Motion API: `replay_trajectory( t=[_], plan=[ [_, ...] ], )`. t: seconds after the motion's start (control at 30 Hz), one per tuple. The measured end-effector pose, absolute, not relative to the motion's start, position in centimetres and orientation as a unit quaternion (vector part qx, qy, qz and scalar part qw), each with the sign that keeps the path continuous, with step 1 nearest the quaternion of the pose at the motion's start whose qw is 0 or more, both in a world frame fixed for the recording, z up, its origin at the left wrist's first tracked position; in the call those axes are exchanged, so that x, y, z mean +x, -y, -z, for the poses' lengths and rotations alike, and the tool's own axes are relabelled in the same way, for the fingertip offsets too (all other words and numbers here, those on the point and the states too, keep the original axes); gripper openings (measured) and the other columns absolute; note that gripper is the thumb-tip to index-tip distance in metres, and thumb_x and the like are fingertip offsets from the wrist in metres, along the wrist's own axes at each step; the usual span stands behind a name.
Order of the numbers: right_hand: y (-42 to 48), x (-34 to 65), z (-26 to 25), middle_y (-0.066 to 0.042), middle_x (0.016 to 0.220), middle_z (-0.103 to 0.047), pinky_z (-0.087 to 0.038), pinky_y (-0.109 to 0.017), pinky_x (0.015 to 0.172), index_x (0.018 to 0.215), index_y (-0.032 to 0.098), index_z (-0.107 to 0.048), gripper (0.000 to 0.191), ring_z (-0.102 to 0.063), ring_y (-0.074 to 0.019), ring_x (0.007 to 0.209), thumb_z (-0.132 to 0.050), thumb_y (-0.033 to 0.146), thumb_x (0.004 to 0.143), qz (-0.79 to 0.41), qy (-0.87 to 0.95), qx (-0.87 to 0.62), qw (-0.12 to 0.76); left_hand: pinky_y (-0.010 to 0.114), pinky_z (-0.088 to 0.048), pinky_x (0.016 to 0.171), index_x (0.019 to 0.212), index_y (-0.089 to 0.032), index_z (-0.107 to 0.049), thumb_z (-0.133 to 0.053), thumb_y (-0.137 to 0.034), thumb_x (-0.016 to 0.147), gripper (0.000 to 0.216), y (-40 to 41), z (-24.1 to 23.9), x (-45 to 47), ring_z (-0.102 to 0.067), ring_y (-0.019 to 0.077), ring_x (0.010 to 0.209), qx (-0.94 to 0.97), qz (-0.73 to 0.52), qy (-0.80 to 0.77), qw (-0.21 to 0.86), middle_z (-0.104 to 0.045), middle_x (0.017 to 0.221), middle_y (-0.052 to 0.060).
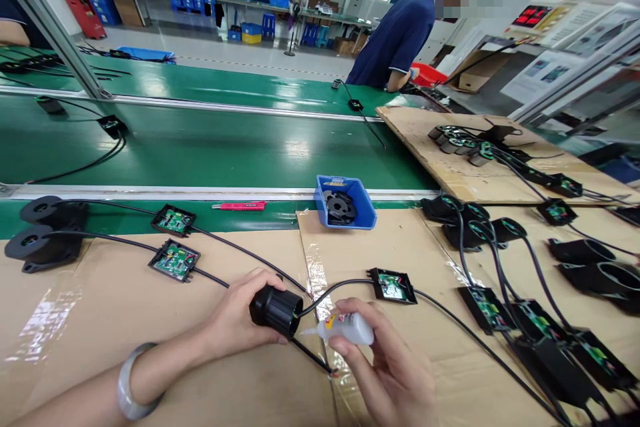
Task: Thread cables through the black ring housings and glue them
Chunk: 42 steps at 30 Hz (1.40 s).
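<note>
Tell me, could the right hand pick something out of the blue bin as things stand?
Probably not: the right hand holds a white bottle, though the blue bin looks unblocked from above.

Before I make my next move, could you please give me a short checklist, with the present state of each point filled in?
1. Left hand has a grip on the black housing: ok, thumb and fingers are around it.
2. Right hand holds the white bottle: ok, between thumb and fingers.
3. Nozzle points toward the housing's open end: ok.
4. Nozzle touches the rim: cannot tell from this angle.
5. Circuit box on the cable at the right is covered: not ok, its green board is exposed.
6. Red knife lies away from both hands: ok, it is beyond them, left of the blue bin.
</note>
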State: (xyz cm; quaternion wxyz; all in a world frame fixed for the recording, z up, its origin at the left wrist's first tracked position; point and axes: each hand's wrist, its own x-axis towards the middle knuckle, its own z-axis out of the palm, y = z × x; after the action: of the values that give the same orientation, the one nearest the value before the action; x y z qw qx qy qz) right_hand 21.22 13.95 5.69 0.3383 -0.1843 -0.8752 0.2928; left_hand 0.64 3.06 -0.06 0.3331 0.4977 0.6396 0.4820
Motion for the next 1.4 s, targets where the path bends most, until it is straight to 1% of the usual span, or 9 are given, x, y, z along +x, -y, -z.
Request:
replay_trajectory(
  t=[0.23, 0.37, 0.43, 0.5, 0.6, 0.67, 0.87, 1.1, 1.4],
  plan=[
    [-14.0, 21.6, -5.6, -0.004, 0.095, -0.070, -0.057, -0.018, 0.066, 0.120, 0.024, -0.058, 0.023, -0.069, -0.0137, 0.076, -0.061, 0.026, 0.098, -0.300, 0.857, -0.213, 0.360, 0.029, -0.045, 0.077, 0.100, -0.023, -0.063, -0.093, -0.012, 0.052, 0.058, -3.1, -0.2, 0.6, -0.061, 0.0204, 0.089, 0.489, -0.483, -0.646, 0.332, -0.065, 0.098, -0.002],
    [-13.4, 22.3, -5.8, -0.006, 0.097, -0.069, -0.059, -0.021, 0.063, 0.118, 0.024, -0.062, 0.022, -0.072, -0.0176, 0.082, -0.063, 0.027, 0.097, -0.382, 0.767, -0.267, 0.442, 0.036, -0.046, 0.092, 0.114, -0.024, -0.064, -0.088, -0.012, 0.054, 0.066, -3.1, -1.3, 1.1, -0.060, 0.0257, 0.105, 0.463, -0.501, -0.642, 0.349, -0.065, 0.112, 0.003],
    [-13.1, 22.1, -6.0, -0.007, 0.100, -0.069, -0.061, -0.024, 0.066, 0.117, 0.024, -0.063, 0.022, -0.073, -0.0198, 0.086, -0.065, 0.025, 0.095, -0.395, 0.729, -0.266, 0.492, 0.037, -0.046, 0.096, 0.116, -0.023, -0.065, -0.087, -0.013, 0.056, 0.064, -3.0, -1.9, 1.6, -0.060, 0.0270, 0.110, 0.435, -0.533, -0.589, 0.424, -0.066, 0.115, 0.005],
    [-12.8, 21.8, -6.3, -0.007, 0.101, -0.069, -0.062, -0.025, 0.069, 0.116, 0.024, -0.064, 0.022, -0.072, -0.0200, 0.087, -0.067, 0.025, 0.094, -0.386, 0.725, -0.250, 0.512, 0.034, -0.050, 0.088, 0.111, -0.021, -0.067, -0.088, -0.016, 0.058, 0.057, -2.9, -2.2, 2.2, -0.063, 0.0243, 0.102, 0.364, -0.560, -0.513, 0.539, -0.068, 0.107, 0.004],
    [-12.5, 21.2, -6.7, -0.007, 0.098, -0.071, -0.061, -0.023, 0.071, 0.119, 0.023, -0.062, 0.024, -0.072, -0.0186, 0.087, -0.067, 0.026, 0.095, -0.341, 0.774, -0.217, 0.487, 0.026, -0.050, 0.074, 0.105, -0.018, -0.066, -0.094, -0.017, 0.053, 0.059, -2.5, -2.0, 3.3, -0.064, 0.0180, 0.086, 0.222, -0.573, -0.440, 0.654, -0.069, 0.093, 0.001],
    [-12.2, 21.1, -6.9, -0.006, 0.095, -0.072, -0.060, -0.021, 0.070, 0.119, 0.022, -0.061, 0.025, -0.072, -0.0171, 0.085, -0.066, 0.027, 0.095, -0.305, 0.813, -0.189, 0.459, 0.023, -0.048, 0.073, 0.102, -0.017, -0.066, -0.097, -0.017, 0.049, 0.061, -2.3, -1.8, 3.8, -0.064, 0.0163, 0.086, 0.173, -0.575, -0.424, 0.678, -0.071, 0.091, 0.001],
    [-11.4, 20.6, -7.0, -0.005, 0.093, -0.073, -0.058, -0.021, 0.068, 0.116, 0.023, -0.062, 0.022, -0.072, -0.0164, 0.079, -0.063, 0.033, 0.097, -0.263, 0.850, -0.183, 0.417, 0.021, -0.049, 0.073, 0.101, -0.014, -0.070, -0.102, -0.019, 0.042, 0.067, -2.2, -1.8, 4.2, -0.065, 0.0155, 0.087, 0.138, -0.581, -0.388, 0.702, -0.073, 0.092, 0.003],
    [-11.7, 20.2, -6.7, -0.005, 0.095, -0.073, -0.060, -0.025, 0.071, 0.118, 0.024, -0.059, 0.022, -0.073, -0.0173, 0.080, -0.063, 0.026, 0.097, -0.261, 0.861, -0.175, 0.399, 0.020, -0.048, 0.073, 0.095, -0.015, -0.073, -0.102, -0.013, 0.034, 0.068, -2.4, -2.1, 4.2, -0.064, 0.0150, 0.085, 0.131, -0.576, -0.379, 0.712, -0.073, 0.088, 0.001],
    [-12.2, 20.3, -7.6, -0.006, 0.087, -0.074, -0.060, -0.020, 0.063, 0.111, 0.019, -0.061, 0.017, -0.073, -0.0158, 0.071, -0.062, 0.028, 0.098, -0.202, 0.883, -0.140, 0.399, 0.019, -0.045, 0.066, 0.094, -0.014, -0.072, -0.101, -0.015, 0.039, 0.062, -2.4, -2.2, 4.3, -0.062, 0.0134, 0.078, 0.128, -0.573, -0.369, 0.721, -0.071, 0.082, 0.000]
  ],
)
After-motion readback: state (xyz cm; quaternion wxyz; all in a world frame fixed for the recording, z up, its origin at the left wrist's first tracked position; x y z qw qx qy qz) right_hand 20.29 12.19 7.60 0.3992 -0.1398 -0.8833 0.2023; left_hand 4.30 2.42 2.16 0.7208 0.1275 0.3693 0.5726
